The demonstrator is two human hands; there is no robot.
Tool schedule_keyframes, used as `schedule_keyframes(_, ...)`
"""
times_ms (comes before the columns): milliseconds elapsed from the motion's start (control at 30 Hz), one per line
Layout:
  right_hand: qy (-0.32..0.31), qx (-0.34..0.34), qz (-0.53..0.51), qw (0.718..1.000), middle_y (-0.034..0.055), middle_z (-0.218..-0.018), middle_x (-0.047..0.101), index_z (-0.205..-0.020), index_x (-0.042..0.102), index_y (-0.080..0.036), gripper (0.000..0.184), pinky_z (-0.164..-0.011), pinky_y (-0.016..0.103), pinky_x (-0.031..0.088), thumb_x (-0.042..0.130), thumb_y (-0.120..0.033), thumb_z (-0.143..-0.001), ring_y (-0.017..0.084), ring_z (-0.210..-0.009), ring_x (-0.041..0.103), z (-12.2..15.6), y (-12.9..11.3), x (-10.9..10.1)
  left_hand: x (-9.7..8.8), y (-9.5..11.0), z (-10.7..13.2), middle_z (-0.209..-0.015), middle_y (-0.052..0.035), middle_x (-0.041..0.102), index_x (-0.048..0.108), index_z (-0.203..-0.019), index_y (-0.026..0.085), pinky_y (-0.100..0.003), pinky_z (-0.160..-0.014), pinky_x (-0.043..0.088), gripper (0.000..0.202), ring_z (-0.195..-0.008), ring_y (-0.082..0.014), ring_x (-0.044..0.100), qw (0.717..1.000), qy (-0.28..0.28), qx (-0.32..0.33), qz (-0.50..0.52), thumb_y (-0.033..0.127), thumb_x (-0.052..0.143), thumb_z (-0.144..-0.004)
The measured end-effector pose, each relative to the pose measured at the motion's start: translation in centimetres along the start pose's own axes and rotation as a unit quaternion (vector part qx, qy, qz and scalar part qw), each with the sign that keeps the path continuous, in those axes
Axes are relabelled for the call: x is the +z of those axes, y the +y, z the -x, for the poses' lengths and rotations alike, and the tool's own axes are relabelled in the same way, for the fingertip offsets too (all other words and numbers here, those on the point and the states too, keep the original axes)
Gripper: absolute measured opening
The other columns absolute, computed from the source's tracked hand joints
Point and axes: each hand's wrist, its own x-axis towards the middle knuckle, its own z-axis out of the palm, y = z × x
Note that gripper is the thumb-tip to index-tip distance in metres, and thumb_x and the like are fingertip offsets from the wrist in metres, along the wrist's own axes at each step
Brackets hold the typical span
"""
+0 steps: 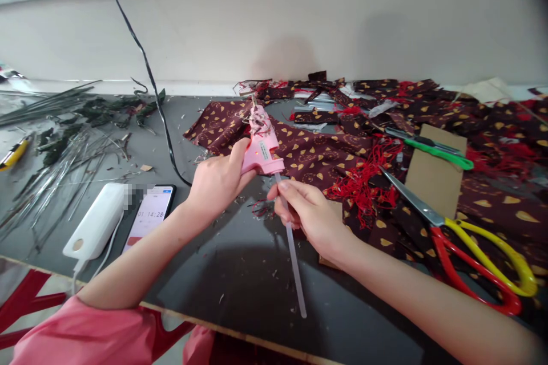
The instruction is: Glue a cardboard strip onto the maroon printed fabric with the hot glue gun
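Observation:
My left hand (216,182) is wrapped round the handle of a pink hot glue gun (262,145), whose nozzle points away toward the wall, over the dark grey table (240,274). My right hand (306,211) pinches a long translucent glue stick (294,256). The stick's upper end sits at the back of the gun, and its lower end reaches toward the table's near edge. A black cord (145,63) runs from the top of the view down toward the gun.
Maroon patterned fabric (317,151) and red threads (363,182) cover the right side. Large red-and-yellow scissors (466,239) and a green-handled tool (436,151) lie on a cardboard piece (436,182). A phone (149,214), a white power bank (96,222) and green stems (55,148) lie at left.

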Motion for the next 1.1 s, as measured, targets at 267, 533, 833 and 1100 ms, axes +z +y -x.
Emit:
schedule_keyframes(267,-0.015,-0.012,-0.026,0.999,-0.0049,-0.053,0.051,-0.086,0.06,-0.016,0.027,-0.041,0.023,0.021,0.05,-0.041,-0.09,0.005,-0.042,0.031,0.5,-0.3,-0.2,1.1,0.6,0.4,-0.063,-0.0015,0.067,0.049,-0.12,0.014,-0.022,-0.048,0.036,0.04,-0.055,-0.0168,0.064,0.997,0.046,0.027,0.051,0.04,0.045,-0.091)
schedule_keyframes(533,-0.095,0.089,0.041,0.991,0.0056,-0.084,0.07,-0.096,0.058,-0.015,0.026,-0.036,0.022,0.02,0.052,-0.04,-0.088,0.002,-0.037,0.028,2.1,0.6,-1.6,0.9,0.6,1.1,-0.063,-0.0014,0.066,0.05,-0.12,0.014,-0.022,-0.048,0.035,0.037,-0.055,-0.0167,0.062,0.997,0.034,0.009,0.069,0.035,0.046,-0.09)
schedule_keyframes(833,-0.1,0.089,0.038,0.99,-0.0012,-0.064,0.061,-0.094,0.058,-0.015,0.033,-0.038,0.022,0.026,0.048,-0.046,-0.089,0.003,-0.035,0.03,2.6,0.9,-0.9,1.5,-0.5,1.2,-0.072,-0.0029,0.067,0.046,-0.127,0.013,-0.023,-0.055,0.043,0.045,-0.061,-0.0169,0.064,0.988,0.037,0.076,0.133,0.039,0.047,-0.09)
schedule_keyframes(1100,-0.007,0.117,0.381,0.917,0.005,-0.084,0.068,-0.101,0.065,-0.02,0.034,-0.05,0.023,0.04,0.053,-0.048,-0.087,0.011,-0.057,0.055,6.8,0.9,-6.8,2.0,-1.6,2.2,-0.117,-0.0106,0.063,0.049,-0.126,0.018,-0.031,-0.087,0.049,0.042,-0.103,-0.0194,0.061,0.924,-0.012,0.104,0.367,0.024,0.055,-0.085)
